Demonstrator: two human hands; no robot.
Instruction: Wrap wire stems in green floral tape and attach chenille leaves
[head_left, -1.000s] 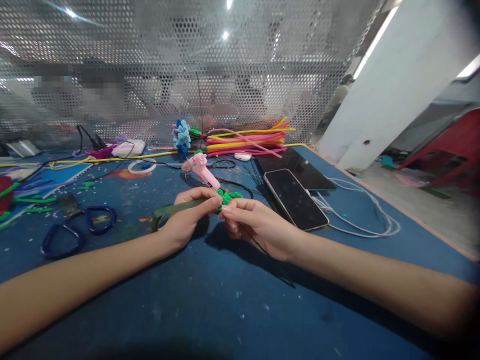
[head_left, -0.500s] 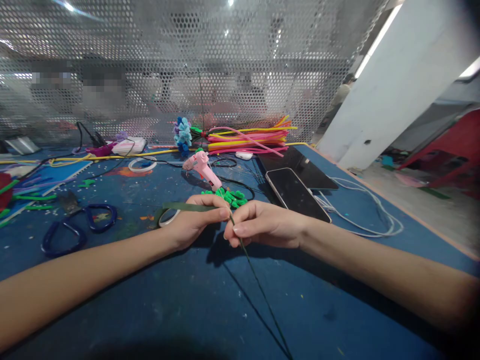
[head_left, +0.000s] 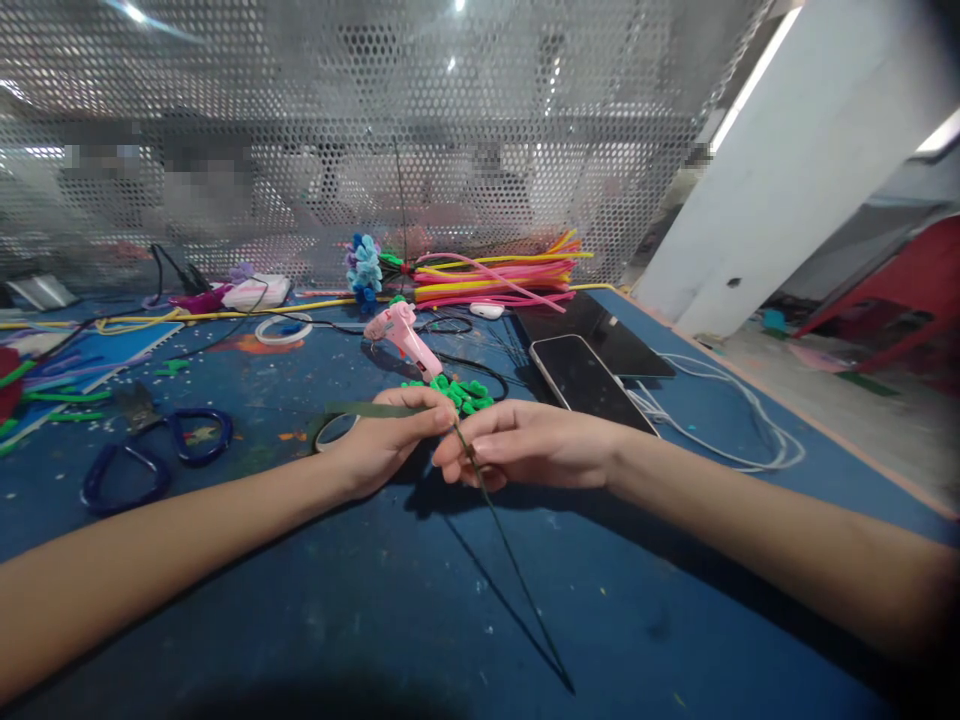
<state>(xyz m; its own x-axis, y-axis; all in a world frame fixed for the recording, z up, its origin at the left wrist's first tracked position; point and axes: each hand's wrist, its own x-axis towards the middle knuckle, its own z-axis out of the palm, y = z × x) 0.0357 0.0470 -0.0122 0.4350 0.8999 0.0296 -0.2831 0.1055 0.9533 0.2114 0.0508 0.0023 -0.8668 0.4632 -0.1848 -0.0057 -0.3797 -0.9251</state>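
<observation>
Dark green floral tape stretches from its roll, beside my left hand, to the pinched thumb and forefinger of that hand. At the fingertips it meets a thin green stem wire. My right hand has its thumb and fingers on the wire near its upper end. The wire slants down toward the front of the table, its shadow alongside. Just behind the hands lie green fuzzy pipe-cleaner pieces and a pink glue gun.
Blue-handled scissors lie at left. A phone and a dark tablet with a white cable sit at right. Pink and yellow pipe cleaners and a blue fuzzy flower rest against the perforated metal panel.
The wire's lower end has shifted up and slightly left. My right fingers have moved slightly left along the wire, with the thumb turned. My left hand stays almost in place.
</observation>
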